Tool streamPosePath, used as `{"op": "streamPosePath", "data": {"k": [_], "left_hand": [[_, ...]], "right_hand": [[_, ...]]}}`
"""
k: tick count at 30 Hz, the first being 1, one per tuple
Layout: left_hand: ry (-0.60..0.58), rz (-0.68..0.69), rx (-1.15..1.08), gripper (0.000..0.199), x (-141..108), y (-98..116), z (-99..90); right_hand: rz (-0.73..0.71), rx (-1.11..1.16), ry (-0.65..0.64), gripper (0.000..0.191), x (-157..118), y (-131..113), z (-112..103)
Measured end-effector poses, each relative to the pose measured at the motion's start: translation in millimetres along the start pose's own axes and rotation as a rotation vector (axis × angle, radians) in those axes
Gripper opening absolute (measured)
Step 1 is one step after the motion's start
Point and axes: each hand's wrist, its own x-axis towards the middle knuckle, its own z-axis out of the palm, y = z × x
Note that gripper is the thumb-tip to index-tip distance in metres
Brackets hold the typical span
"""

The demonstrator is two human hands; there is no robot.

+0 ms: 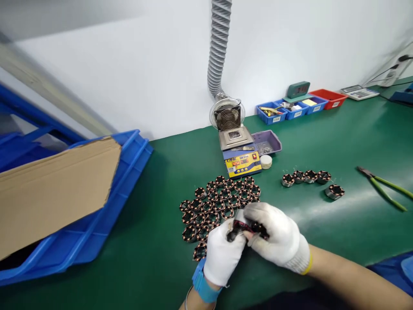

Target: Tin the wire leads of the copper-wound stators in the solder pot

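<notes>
My left hand (225, 252), white-gloved with a blue band at the wrist, is closed around a motor stator (240, 224) with copper windings and a grey metal side. My right hand (274, 232), gloved with a yellow cuff edge, grips the same dark bundle from the other side. Fingers cover much of it, so I cannot tell whether a second part is in the right hand. Just beyond my hands, a cluster of copper-wound stators (213, 206) stands on the green table. Several more stators (305, 176) stand in a row at the right, with a single stator (334, 192) near them.
Behind the cluster sits a yellow-blue solder pot (240, 155) under a grey extraction hose (219, 47). Beside it are a purple tray (274, 142) and a white round tin (266, 162). Green-handled pliers (382, 187) lie right; a blue crate (129, 185) with cardboard (64, 181) stands left.
</notes>
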Motion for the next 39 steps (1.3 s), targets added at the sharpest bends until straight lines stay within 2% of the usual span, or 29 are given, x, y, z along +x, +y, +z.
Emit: {"op": "streamPosePath", "data": {"k": [1, 5, 8, 10, 11, 13, 15, 18, 21, 23, 25, 27, 28, 30, 33, 35, 37, 39], "left_hand": [[-0.054, -0.038, -0.028, 0.006, 0.7, 4.3, -1.0], [-0.273, -0.188, -0.326, 0.020, 1.4, 12.2, -9.2], [-0.361, -0.221, -0.582, 0.029, 0.7, 8.4, -23.8], [-0.301, -0.145, -0.759, 0.036, 1.0, 5.2, -33.8], [-0.220, -0.100, -0.805, 0.039, 1.7, 4.3, -36.8], [-0.011, -0.042, -0.753, 0.042, 3.8, 4.5, -36.9], [0.102, -0.021, -0.585, 0.048, 5.2, 7.7, -29.1], [0.036, -0.032, -0.392, 0.054, 3.3, 13.3, -12.2], [0.002, -0.047, -0.310, 0.036, -2.3, 12.7, -4.6], [0.060, -0.001, -0.353, 0.033, -6.5, 8.8, -7.4], [0.177, 0.043, -0.423, 0.036, -9.3, 5.0, -12.9], [0.279, 0.014, -0.464, 0.041, -9.3, 4.2, -16.6], [0.287, -0.024, -0.473, 0.043, -8.4, 5.5, -16.7], [0.207, -0.110, -0.485, 0.042, -5.8, 10.7, -13.3], [-0.029, -0.177, -0.480, 0.033, -3.6, 20.9, -5.6], [-0.145, -0.200, -0.449, 0.031, -4.2, 24.7, -5.9], [-0.175, -0.229, -0.424, 0.036, -5.2, 24.2, -13.3], [-0.111, -0.230, -0.480, 0.036, -4.8, 19.9, -24.8]], "right_hand": [[0.063, 0.011, -0.025, 0.035, -0.3, 0.5, -1.9], [0.362, 0.096, -0.166, 0.035, -5.2, 10.4, -5.1], [0.469, 0.139, -0.164, 0.035, -9.5, 25.8, -3.1], [0.514, 0.172, -0.122, 0.037, -10.8, 34.3, -2.9], [0.535, 0.188, -0.106, 0.039, -10.9, 36.8, -3.3], [0.563, 0.207, -0.101, 0.040, -10.7, 37.8, -4.4], [0.559, 0.219, -0.124, 0.040, -10.4, 34.6, -4.2], [0.528, 0.225, -0.173, 0.039, -10.7, 27.7, -0.8], [0.504, 0.221, -0.231, 0.037, -11.0, 23.4, 2.9], [0.505, 0.204, -0.234, 0.036, -9.8, 22.3, 3.6], [0.524, 0.187, -0.202, 0.036, -7.6, 21.6, 2.8], [0.547, 0.191, -0.169, 0.037, -5.1, 20.8, 1.5], [0.558, 0.200, -0.159, 0.037, -4.2, 20.4, 1.0], [0.570, 0.211, -0.145, 0.039, -3.5, 19.3, 1.1], [0.549, 0.191, -0.154, 0.039, -5.0, 17.9, 3.1], [0.513, 0.167, -0.181, 0.038, -6.4, 17.5, 4.3], [0.486, 0.147, -0.192, 0.037, -7.1, 17.5, 4.2], [0.483, 0.141, -0.178, 0.037, -6.8, 17.8, 2.9]]}}
